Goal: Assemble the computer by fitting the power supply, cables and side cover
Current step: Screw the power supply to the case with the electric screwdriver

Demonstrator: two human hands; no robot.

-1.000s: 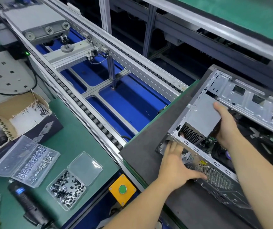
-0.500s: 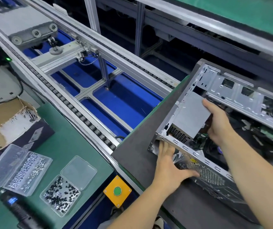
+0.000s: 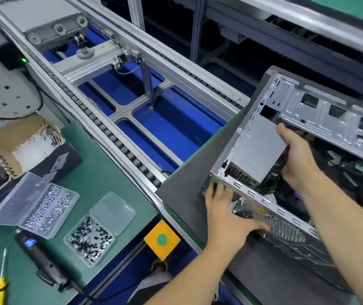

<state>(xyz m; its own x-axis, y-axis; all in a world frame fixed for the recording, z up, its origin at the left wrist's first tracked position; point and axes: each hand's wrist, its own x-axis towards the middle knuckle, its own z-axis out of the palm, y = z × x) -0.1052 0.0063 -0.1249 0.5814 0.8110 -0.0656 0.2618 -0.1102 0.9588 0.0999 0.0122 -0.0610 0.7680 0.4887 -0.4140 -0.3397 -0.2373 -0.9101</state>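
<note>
Gripping power supply (image 3: 257, 150) with my right hand (image 3: 297, 159) inside open case (image 3: 286, 230); left hand (image 3: 226, 219) spread flat on its near-left rear panel

Dark pallet (image 3: 189, 194) carries PC case (image 3: 286, 230); green bench (image 3: 101, 172) w/ 2 screw boxes (image 3: 44, 208)

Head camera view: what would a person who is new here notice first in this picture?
First, the open computer case at the right, resting on a dark grey mat, with the right hand gripping the grey power supply in its corner and the left hand pressed against the rear panel. Next, the blue-floored conveyor running diagonally through the middle. At lower left lie two clear boxes of screws and a yellow button box.
</note>
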